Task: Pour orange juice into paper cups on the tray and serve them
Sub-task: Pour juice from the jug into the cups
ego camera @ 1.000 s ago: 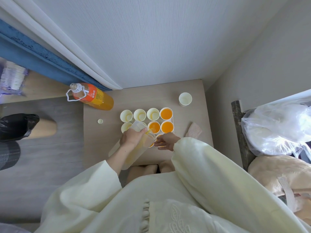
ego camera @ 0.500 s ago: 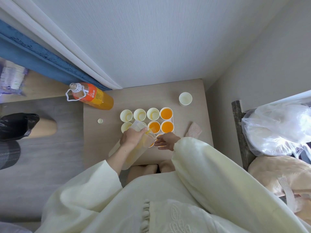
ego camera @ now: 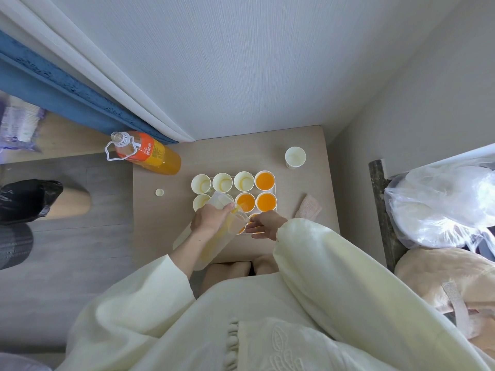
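**Pouring in progress, head view.** The jug (ego camera: pixel 218 236) is tilted with its spout over a front cup (ego camera: pixel 242 230) on the tray (ego camera: pixel 276 193). It is gripped by the left hand (ego camera: pixel 211 218), whose fingers are curled round its upper wall. The right hand (ego camera: pixel 266 224) is laid just beside the same cup, fingertips towards it; whether the cup is pinched or only steadied cannot be told.

Three full cups (ego camera: pixel 265 180) are seen at the tray's right side, and orange also shows in the front row, partly hidden by the hands. Four empty cups (ego camera: pixel 222 182) are left at the back and left. One place is hidden behind the jug.

A lone cup (ego camera: pixel 295 157) is set well apart on the table (ego camera: pixel 160 223). The bottle (ego camera: pixel 150 155) is uncapped, with its cap (ego camera: pixel 159 192) near it.

The filling is judged about half done, and the serving not begun.
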The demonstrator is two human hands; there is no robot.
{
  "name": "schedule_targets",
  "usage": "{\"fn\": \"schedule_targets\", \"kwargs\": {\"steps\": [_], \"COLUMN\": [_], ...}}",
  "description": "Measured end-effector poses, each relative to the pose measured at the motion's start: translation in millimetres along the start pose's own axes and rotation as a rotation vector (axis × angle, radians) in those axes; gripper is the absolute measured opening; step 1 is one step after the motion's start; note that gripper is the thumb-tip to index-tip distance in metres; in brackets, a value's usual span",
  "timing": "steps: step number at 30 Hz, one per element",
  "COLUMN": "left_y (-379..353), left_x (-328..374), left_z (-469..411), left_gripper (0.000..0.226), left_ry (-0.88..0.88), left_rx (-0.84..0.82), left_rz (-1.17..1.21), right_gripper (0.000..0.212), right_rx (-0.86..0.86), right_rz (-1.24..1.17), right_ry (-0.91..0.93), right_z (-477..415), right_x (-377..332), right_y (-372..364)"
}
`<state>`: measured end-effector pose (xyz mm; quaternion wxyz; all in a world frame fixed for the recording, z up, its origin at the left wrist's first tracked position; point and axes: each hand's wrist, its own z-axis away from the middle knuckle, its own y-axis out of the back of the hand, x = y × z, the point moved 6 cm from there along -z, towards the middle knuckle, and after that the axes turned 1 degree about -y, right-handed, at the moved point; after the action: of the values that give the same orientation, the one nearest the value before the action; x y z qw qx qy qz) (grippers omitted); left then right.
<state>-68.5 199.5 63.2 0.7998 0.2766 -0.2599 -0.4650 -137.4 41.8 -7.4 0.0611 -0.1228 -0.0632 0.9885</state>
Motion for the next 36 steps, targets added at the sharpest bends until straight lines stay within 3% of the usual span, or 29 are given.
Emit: {"fn": "schedule_targets", "kwargs": {"steps": [15,36], "left_y": [0,20], "left_x": [0,-19], "left_z": [5,9], "left_gripper": [0.058,0.040], "left_ry": [-0.002,0.038], "left_rx": [0.014,0.010], "left_rz": [0.009,0.188], "right_gripper": [0.011,0.010], "right_rx": [0.001,0.018], "right_rz": [0.016,0.022], "right_ry": [-0.001,0.002], "right_z": [-2,-11], "right_x": [2,-15], "right_y": [2,-2]}}
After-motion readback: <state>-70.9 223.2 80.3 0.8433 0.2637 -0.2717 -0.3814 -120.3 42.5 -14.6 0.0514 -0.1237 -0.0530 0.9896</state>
